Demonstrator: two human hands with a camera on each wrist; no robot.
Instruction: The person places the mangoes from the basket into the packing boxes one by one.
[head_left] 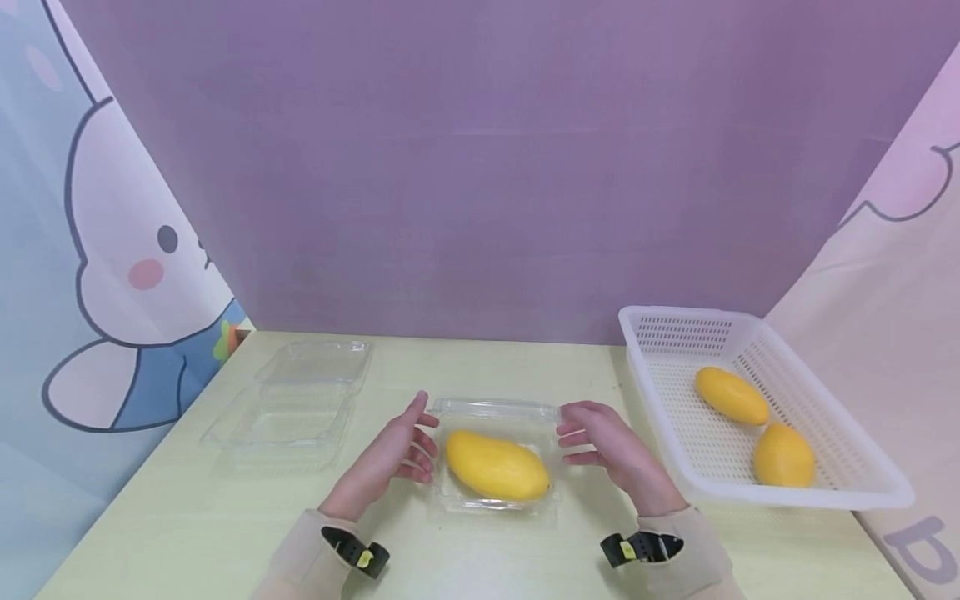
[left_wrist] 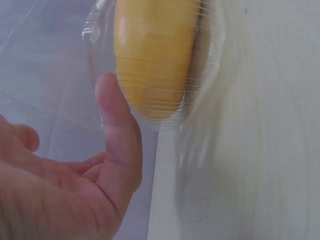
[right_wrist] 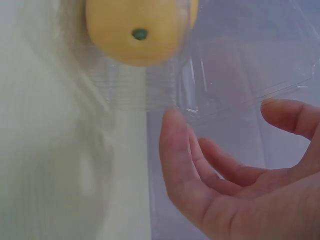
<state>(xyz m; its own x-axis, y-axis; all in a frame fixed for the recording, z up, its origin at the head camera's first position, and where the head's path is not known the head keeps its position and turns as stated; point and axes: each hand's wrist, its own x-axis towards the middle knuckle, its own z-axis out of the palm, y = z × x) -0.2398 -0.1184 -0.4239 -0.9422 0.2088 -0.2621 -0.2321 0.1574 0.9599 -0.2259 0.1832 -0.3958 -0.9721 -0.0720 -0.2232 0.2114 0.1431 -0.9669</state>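
Note:
A yellow mango lies in a clear plastic clamshell box at the middle front of the table. Its lid stands raised on the far side, and in the right wrist view the mango's green stem spot faces that hand. At the box's left side, my left hand has its fingers loosely bent, one fingertip right at the plastic wall. My right hand mirrors it on the right, with fingertips close to the box's corner and thumb apart, near the lid edge.
Another clear clamshell box lies open at the table's left. To the right stands a white perforated basket with two mangoes, one farther back and one nearer. A purple panel closes off the back.

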